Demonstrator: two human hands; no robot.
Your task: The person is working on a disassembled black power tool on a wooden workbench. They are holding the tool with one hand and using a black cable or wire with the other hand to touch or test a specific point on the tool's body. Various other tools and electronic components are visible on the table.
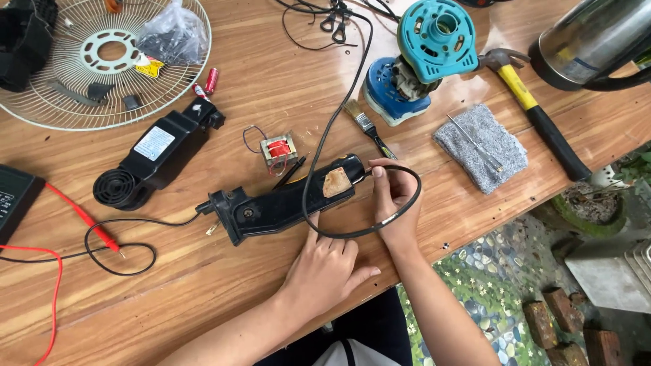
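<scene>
The right hand (393, 203) is pinching a black cable (400, 210) between thumb and fingertips, right where it is entering the end of a long black plastic housing (285, 202); its grip is narrow and closed on the cable, which is looping around the hand in a wide curve. The left hand (325, 271) is lying flat beside the housing, its fingers together and its thumb touching the housing's lower edge; it is holding nothing, only steadying. The housing is lying across the middle of the wooden tabletop (271, 88), tilted, with a tan patch (336, 183) showing near the cable end.

Just above the housing, a small transformer (278, 150) with red windings is sitting with thin wires trailing from it. A second black casing (157, 157) with a round vent is lying to the left. Near the left edge, a red probe lead (88, 220) is running from a dark meter (13, 196), crossing a thin black wire loop.

Farther out, a white fan guard (41, 112) is holding a dark plastic bag and small parts. A paintbrush (366, 127) is resting near a blue and teal motor unit (424, 54). A grey cloth (481, 146) is carrying a thin metal tool, and a yellow-handled hammer (536, 112) is lying beside it, near a shiny metal vessel (590, 41).
</scene>
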